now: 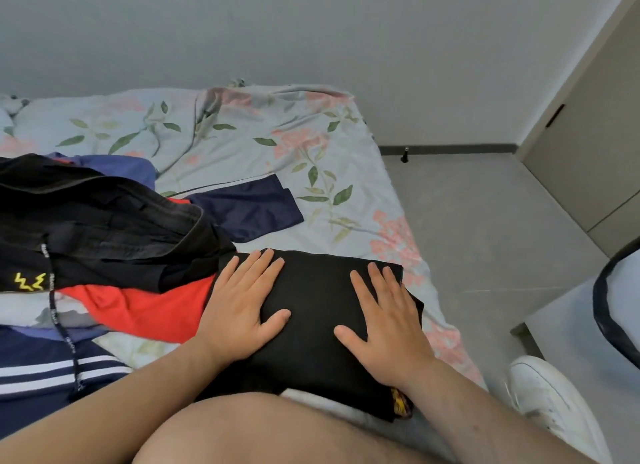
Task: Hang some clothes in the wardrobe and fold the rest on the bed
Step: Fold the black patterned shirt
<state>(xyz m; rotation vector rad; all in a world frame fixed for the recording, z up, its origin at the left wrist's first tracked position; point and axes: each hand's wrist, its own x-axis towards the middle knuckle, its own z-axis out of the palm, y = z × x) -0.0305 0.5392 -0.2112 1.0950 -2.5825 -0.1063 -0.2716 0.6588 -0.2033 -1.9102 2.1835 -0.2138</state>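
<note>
Floral bed (263, 145), grey wall (311, 30), tiled floor (485, 221)

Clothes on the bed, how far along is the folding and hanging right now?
Done: nothing visibly set aside. In hand: the left hand and right hand press flat on a folded black garment at the bed's near edge. Left: the unfolded pile beside it and the navy shorts. No hanging is visible.

A home bedroom; a bed (242, 134) under a floral sheet stands against a plain wall (311, 30), loose clothes (104, 221) heaped on it. A wardrobe door (588, 145) stands to the right; grey tiled floor (485, 221) beside.
</note>
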